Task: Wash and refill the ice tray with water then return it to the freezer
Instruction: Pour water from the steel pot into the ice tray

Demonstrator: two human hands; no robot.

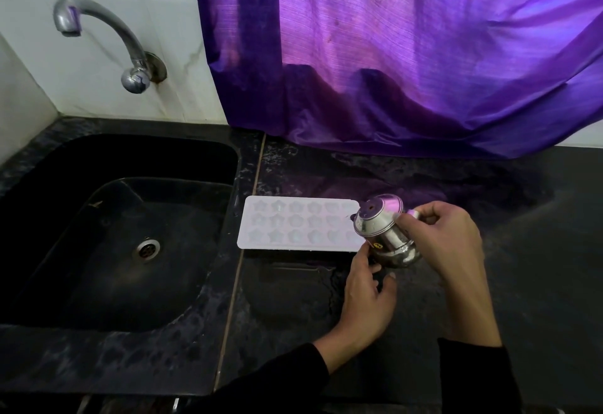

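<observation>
On counter [489, 283]: both hands grip steel pot; left hand [365, 296], right hand [447, 240], steel pot [385, 234] tilted over ice tray [293, 227].

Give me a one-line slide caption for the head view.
Both hands, left and right, tilt a steel cup over the white ice tray beside the sink.

Two bare hands in shot, no gloves, no rings, no watch that shows. The left hand [367, 296] comes out of a black long sleeve [293, 377], cuff sitting at the wrist, cloth plain and unmarked. The right hand [447, 244] wears the same black sleeve [476, 377], cuff at the wrist, no logo or stripe to see.
</observation>
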